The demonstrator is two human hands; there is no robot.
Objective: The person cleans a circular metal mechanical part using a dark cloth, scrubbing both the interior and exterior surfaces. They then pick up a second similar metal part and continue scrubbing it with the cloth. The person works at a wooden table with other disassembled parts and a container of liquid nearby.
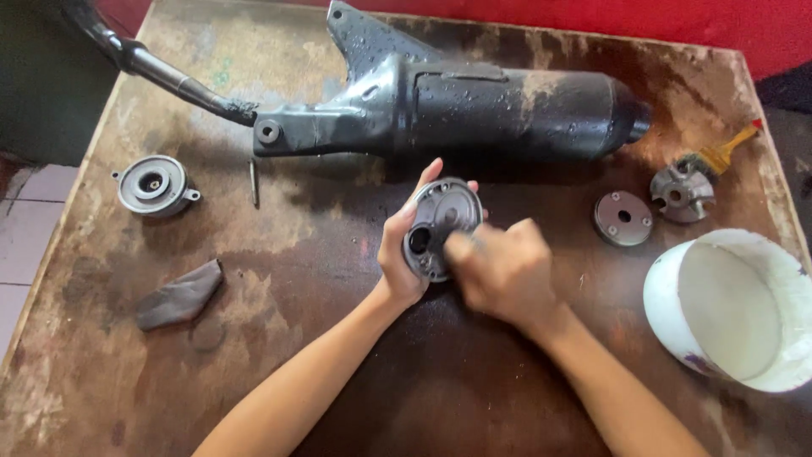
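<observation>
Grey metal disc (441, 227), round and holed, stands upright in the left hand (404, 254) above the worktop (338, 254); the right hand (501, 269), blurred, is closed and pressed against its face, what it grips unclear. Beyond lie a black exhaust (474, 106), other loose metal parts (623, 217), a brush (719, 156) and a white tub (736, 309). No labels visible.

worn wood table (440, 398) w/ muffler (474, 106), bucket (736, 309), parts
</observation>
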